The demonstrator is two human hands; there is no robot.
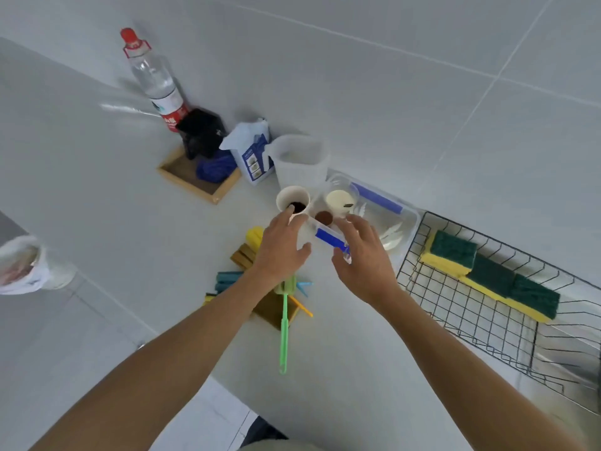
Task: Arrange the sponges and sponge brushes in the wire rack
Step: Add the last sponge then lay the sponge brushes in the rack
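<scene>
The black wire rack [435,289] stands at the right with three green-and-yellow sponges [453,250] lined up along its far side. A green-handled sponge brush [284,333] lies on the counter under my left wrist. Beside it lie loose yellow [253,236], olive [243,255] and teal [227,278] sponges and an orange brush handle [302,307]. My left hand [279,249] is spread, its fingertips at the rim of a paper cup [287,195]. My right hand [366,255] grips the near edge of a clear plastic box [408,219] by its blue clip.
A water bottle [153,76], a black object in a wooden tray [182,179], a white-and-blue pouch [250,151] and a translucent jug [300,161] stand along the wall behind. The clear box holds small cups and white plastic utensils. A white bag [19,265] sits at the left.
</scene>
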